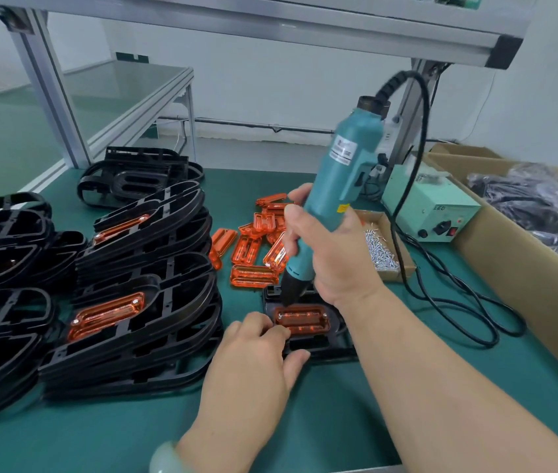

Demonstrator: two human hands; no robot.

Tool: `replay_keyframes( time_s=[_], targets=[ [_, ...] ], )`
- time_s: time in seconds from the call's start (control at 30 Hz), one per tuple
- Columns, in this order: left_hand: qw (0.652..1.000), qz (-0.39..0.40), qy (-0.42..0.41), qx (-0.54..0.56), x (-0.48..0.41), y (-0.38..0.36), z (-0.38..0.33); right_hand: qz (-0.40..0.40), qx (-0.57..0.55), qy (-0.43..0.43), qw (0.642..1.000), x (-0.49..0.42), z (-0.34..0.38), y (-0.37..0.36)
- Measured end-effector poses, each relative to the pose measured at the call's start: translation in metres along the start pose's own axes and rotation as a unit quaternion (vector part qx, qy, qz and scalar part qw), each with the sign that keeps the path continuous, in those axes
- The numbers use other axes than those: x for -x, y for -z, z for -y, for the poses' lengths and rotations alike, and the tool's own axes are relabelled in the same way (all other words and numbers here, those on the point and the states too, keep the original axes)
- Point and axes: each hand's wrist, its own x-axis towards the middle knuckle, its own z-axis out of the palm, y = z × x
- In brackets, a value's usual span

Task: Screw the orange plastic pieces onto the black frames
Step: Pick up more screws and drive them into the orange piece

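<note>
A black frame [318,346] lies flat on the green table, with an orange plastic piece [302,320] seated in it. My right hand [330,254] grips a teal electric screwdriver [332,196], whose black tip stands on the left end of that orange piece. A screw head shows at the piece's right end. My left hand [253,367] presses on the frame's near left edge, fingers touching the orange piece. Loose orange pieces [253,247] lie in a heap behind the frame.
Stacks of black frames with orange pieces fitted [141,295] fill the left side. More bare frames [137,175] sit at the back. A small box of screws [381,250] and a power unit [434,209] stand to the right, beside a large cardboard box [526,268].
</note>
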Motion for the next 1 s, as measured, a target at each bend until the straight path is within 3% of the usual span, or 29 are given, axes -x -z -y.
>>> replay_keyframes(
  time_s=[0.1,0.27,1.0],
  targets=[
    [1.000,-0.004,-0.006,0.001,-0.0010,-0.0005,0.0003,0.038,0.003,-0.003,0.999,-0.0004,-0.0016,-0.0027],
    [1.000,-0.006,-0.016,0.001,-0.0010,-0.0011,-0.0002,0.010,0.008,-0.003,1.000,-0.0001,-0.0021,-0.0023],
    [1.000,0.008,-0.013,0.000,-0.0020,-0.0012,-0.0006,0.046,0.041,0.006,0.998,0.0057,-0.0024,-0.0037]
  ],
)
